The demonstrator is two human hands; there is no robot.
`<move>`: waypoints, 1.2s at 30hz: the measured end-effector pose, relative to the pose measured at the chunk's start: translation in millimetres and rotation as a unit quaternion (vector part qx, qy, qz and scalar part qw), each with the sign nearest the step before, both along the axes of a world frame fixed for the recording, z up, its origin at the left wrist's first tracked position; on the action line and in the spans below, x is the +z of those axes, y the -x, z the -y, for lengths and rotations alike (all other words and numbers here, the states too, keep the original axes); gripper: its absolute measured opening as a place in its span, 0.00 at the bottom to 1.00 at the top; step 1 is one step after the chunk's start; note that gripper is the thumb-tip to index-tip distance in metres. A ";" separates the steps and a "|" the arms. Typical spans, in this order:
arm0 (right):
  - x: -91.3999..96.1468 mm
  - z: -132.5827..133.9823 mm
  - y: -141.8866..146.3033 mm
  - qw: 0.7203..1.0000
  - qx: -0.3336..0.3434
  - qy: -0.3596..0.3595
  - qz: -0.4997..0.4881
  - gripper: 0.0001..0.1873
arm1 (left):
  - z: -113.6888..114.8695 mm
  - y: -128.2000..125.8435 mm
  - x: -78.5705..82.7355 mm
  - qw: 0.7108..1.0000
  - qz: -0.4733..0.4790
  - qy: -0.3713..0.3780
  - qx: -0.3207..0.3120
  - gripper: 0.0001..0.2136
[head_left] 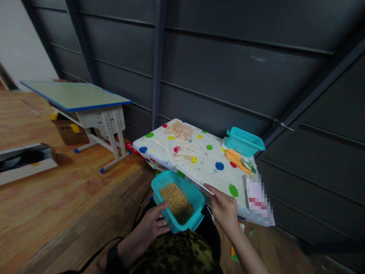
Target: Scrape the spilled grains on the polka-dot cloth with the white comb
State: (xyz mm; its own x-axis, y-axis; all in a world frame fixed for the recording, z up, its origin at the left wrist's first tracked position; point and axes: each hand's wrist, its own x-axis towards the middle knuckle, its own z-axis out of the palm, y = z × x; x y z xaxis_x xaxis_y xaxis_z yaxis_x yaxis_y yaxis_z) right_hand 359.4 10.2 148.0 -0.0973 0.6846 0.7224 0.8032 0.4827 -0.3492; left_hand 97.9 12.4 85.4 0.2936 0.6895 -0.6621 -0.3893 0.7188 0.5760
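A teal plastic container (196,196) is tilted at the table's near edge, above my lap. Tan round beans, which look like soybeans (174,196), fill part of it, with some green ones at the near end. My left hand (154,222) grips the container's near left side, thumb on the rim. My right hand (224,205) is closed on the end of a thin, flat white strip (194,179), which lies along the table edge above the container. Its exact kind cannot be made out. On the patterned tablecloth (209,167) lie scattered light-brown crumbs or grains (179,130).
At the table's right stand a second teal container (242,142), an orange cloth or glove (235,159), a small green-and-white item (248,164) and a blurred-out paper (258,198). A dark panelled wall (211,76) rises behind. A desk (76,95) and boxes stand left.
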 end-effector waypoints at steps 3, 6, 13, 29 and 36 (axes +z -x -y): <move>2.1 6.0 4.5 1.000 0.011 0.016 -0.012 0.20 | -0.8 1.0 1.9 1.000 0.007 0.006 0.015 0.17; 4.1 10.6 8.5 0.999 0.015 0.029 -0.030 0.19 | -0.4 2.1 5.0 1.000 0.023 0.000 0.014 0.15; 3.7 -9.6 0.5 0.996 -0.060 0.005 -0.058 0.14 | -1.7 -0.9 4.7 0.999 0.013 0.011 0.032 0.13; 9.7 -43.3 1.3 0.993 -0.077 0.076 -0.040 0.17 | -3.0 6.0 8.3 1.000 0.009 0.005 0.018 0.15; 4.1 -38.1 -1.6 0.995 -0.047 0.057 -0.065 0.15 | -3.2 5.6 8.3 1.000 0.012 0.000 0.019 0.16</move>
State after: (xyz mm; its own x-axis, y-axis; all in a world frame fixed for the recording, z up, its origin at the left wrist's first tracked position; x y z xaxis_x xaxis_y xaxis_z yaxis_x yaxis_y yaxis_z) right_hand 360.9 48.3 152.0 0.0602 0.7650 0.6412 0.7873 0.3585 -0.5017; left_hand 92.3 15.6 93.7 0.2824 0.7001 -0.6558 -0.4303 0.7035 0.5657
